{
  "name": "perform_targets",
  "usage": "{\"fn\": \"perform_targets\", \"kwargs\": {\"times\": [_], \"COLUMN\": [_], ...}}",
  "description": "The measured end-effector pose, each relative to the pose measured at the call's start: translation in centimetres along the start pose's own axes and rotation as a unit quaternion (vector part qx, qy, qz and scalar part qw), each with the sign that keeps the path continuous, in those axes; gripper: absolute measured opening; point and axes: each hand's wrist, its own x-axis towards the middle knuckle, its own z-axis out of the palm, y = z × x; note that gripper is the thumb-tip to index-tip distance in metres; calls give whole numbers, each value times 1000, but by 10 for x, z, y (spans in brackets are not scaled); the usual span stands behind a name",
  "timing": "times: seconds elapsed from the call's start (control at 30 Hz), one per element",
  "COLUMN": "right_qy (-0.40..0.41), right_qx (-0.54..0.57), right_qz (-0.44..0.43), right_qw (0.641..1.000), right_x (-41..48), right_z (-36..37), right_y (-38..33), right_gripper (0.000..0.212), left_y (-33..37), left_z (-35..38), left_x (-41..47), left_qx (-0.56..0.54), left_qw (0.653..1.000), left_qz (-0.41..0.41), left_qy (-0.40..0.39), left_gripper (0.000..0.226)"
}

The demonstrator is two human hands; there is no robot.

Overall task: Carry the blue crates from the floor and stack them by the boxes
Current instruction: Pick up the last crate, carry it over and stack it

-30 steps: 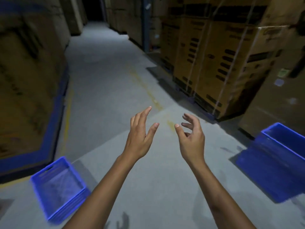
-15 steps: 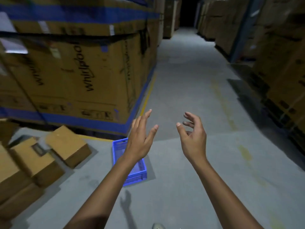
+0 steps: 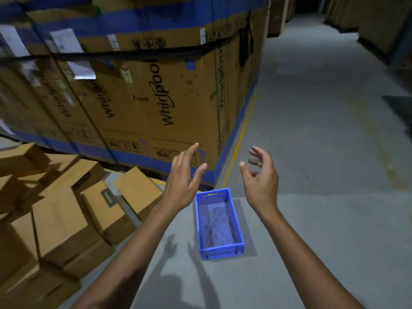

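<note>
- Now our left hand (image 3: 180,186) and right hand (image 3: 260,186) hover empty, fingers spread, likely for a two-sided lift.
- Lower centre, the blue rectangular plastic crate (image 3: 219,226) sits on the grey floor (image 3: 323,219), near brown cardboard boxes (image 3: 60,219).

The crate (image 3: 220,250) is coloured bright blue, its base patterned with a diamond lattice. The large cartons (image 3: 142,103) are printed brown with blue bands and black lettering. The grey floor (image 3: 312,175) is marked by a yellow line (image 3: 239,139).

Grey concrete floor (image 3: 323,197) under blue crate (image 3: 219,224), cardboard boxes (image 3: 60,219).
</note>
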Motion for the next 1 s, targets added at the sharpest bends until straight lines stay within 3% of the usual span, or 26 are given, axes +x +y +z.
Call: {"fn": "perform_targets", "kwargs": {"times": [0.27,0.5,0.67,0.83,1.0], "right_qy": [13,64,41,-38,-107], "right_qx": [-58,-175,-253,-320,-375], "right_qz": [8,15,55,71,64], "right_qw": [998,982,965,944,919], "right_x": [-7,-54,-77,-97,-137], "right_z": [66,134,176,216,257], "right_y": [22,41,71,147,287], "right_gripper": [53,56,58,61,65], "left_y": [-82,-178,-246,-309,-398], "left_z": [-12,-14,1,65,177], "left_x": [18,22,18,14,-24], "left_qx": [-33,-84,-78,-28,4], "left_qw": [999,988,982,971,964], "left_qz": [2,79,72,93,98], "left_qy": [-42,-101,-158,-221,-246], "left_gripper": [54,53,53,55,58]}}
